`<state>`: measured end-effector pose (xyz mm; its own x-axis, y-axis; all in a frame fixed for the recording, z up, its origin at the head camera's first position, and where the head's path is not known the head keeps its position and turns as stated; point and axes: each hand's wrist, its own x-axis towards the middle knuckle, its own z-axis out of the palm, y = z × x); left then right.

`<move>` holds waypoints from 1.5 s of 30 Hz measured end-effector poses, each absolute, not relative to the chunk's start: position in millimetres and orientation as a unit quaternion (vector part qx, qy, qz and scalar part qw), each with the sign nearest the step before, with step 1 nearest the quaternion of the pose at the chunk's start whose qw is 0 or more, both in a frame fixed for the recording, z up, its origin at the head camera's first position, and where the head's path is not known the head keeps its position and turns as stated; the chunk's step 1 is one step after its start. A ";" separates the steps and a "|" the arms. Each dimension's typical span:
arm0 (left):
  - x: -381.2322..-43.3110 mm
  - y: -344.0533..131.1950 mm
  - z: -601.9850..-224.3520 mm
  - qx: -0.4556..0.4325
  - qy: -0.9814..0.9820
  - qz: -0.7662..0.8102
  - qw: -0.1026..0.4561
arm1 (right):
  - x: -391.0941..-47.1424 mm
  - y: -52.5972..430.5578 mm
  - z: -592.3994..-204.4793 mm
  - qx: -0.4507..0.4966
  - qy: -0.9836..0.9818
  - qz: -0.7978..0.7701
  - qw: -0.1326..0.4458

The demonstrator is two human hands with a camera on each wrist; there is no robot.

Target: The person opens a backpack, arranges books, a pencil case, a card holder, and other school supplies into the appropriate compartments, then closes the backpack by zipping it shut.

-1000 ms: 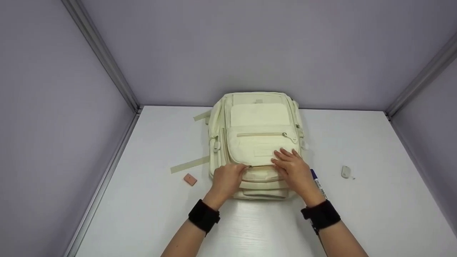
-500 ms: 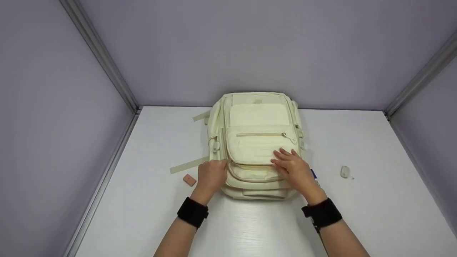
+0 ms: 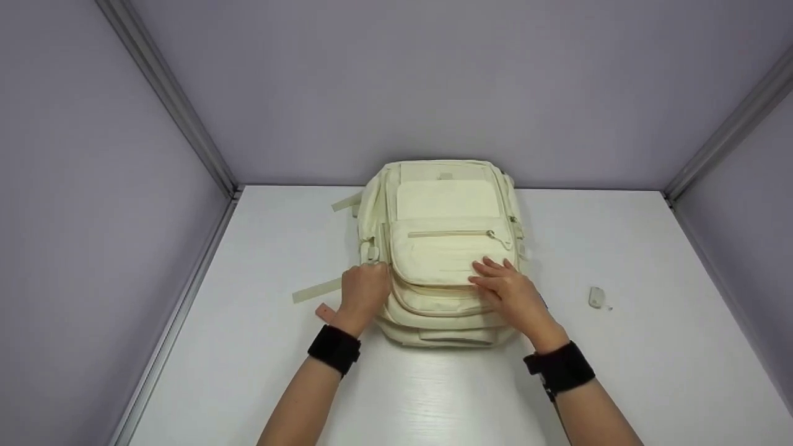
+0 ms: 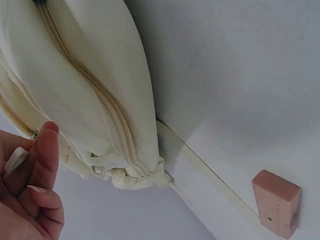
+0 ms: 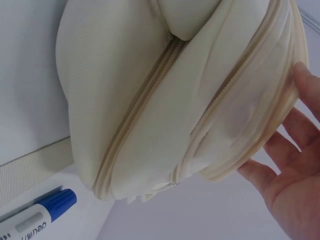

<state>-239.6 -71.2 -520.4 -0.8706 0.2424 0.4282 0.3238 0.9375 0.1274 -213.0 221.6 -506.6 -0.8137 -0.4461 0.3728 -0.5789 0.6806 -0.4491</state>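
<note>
A cream backpack (image 3: 449, 201) lies on the white table, its front pocket (image 3: 427, 263) partly unzipped along the lower edge. My left hand (image 3: 365, 288) is at the pocket's left side, fingers curled, pinching a pale zipper pull (image 4: 17, 160); the metal slider (image 4: 33, 135) shows beside the fingertips in the left wrist view. My right hand (image 3: 511, 297) holds the pocket's lower right edge, thumb (image 5: 306, 82) against the zipper tape and fingers spread over the outer face. Inside that edge, another zippered layer (image 5: 235, 80) of the bag is visible.
A pinkish eraser-like block (image 4: 276, 202) lies left of the bag, close to a loose strap (image 3: 316, 291). At the right is a blue-capped marker (image 5: 37, 215), mostly behind my right hand in the head view. Farther right sits a small pale gadget (image 3: 596, 297).
My left hand has moved left and up around the pocket's corner with the zipper pull, and the gap along the pocket's lower edge has lengthened. The right hand has stayed in place.
</note>
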 end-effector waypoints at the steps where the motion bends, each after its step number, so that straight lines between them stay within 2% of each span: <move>1: -242.6 -71.4 -519.7 -0.145 -0.963 -0.096 0.205 | -213.0 221.9 -506.4 0.283 -0.908 0.286 0.117; 7: -260.5 -72.8 -516.8 -0.149 -0.968 -0.089 0.181 | -213.6 222.9 -506.7 0.285 -0.906 0.289 0.118; 22: -295.0 -70.6 -516.3 -0.134 -0.972 -0.103 0.163 | -213.3 222.6 -506.5 0.294 -0.906 0.280 0.120; 38: -300.8 -70.5 -520.8 -0.097 -0.974 -0.102 0.179 | -213.9 223.9 -507.3 0.290 -0.897 0.305 0.132; 45: -286.7 -66.9 -518.1 -0.084 -0.967 -0.123 0.207 | -215.1 224.1 -503.1 0.278 -0.895 0.323 0.134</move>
<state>-286.7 -66.9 -518.1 -0.9005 0.1119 0.4203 0.2135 0.9556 0.2031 -215.1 224.1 -503.1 -0.8095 -0.4109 0.4193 -0.5840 0.6370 -0.5032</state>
